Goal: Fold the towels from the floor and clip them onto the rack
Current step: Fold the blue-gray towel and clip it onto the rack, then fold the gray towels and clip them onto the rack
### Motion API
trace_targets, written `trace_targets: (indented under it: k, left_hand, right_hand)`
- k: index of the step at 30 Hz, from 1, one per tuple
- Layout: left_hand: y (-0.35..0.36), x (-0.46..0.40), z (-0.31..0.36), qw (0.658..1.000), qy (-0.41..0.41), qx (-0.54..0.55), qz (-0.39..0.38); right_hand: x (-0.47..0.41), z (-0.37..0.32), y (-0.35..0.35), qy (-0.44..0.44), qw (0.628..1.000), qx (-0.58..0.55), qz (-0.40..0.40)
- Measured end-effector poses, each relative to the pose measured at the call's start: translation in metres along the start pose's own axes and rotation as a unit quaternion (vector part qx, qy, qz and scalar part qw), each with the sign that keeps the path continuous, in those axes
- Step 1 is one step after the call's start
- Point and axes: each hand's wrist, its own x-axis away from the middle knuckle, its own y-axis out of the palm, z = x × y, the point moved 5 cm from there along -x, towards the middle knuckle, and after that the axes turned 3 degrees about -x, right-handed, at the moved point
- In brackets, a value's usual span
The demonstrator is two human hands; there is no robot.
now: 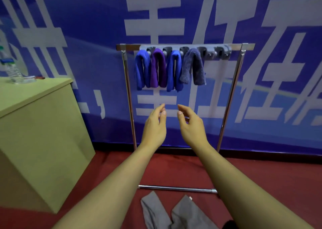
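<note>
Below, a grey towel (174, 213) lies crumpled on the red floor (261, 176), between the person's forearms. Ahead stands a metal rack (230, 96) with a grey clip bar (224, 49) along its top; four folded towels hang clipped there side by side: blue (142, 70), purple (158, 68), blue (173, 71) and dark grey-blue (193, 67). The two clips on the right hold nothing. Left hand (154, 126) and right hand (190, 126) hover beneath the hanging towels, fingers relaxed and released, grasping nothing. A green desk (40, 110) stands to the left.
</note>
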Motion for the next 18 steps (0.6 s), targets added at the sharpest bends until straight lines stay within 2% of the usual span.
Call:
trace_targets:
  k: [4,13,18]
  left_hand:
    - [0.011,0.04,-0.063,0.999,-0.02,-0.034,-0.021]
    - [0.033,0.096,-0.19,0.966,-0.077,-0.232,-0.087]
    - [0.054,0.102,-0.238,0.952,-0.119,-0.257,-0.119]
  right_hand:
    - [0.043,0.041,0.029,0.025,0.999,0.03,-0.022]
    - [0.099,0.138,0.093,0.023,0.965,0.226,-0.131]
    - [0.108,0.185,0.124,0.042,0.946,0.27,-0.175]
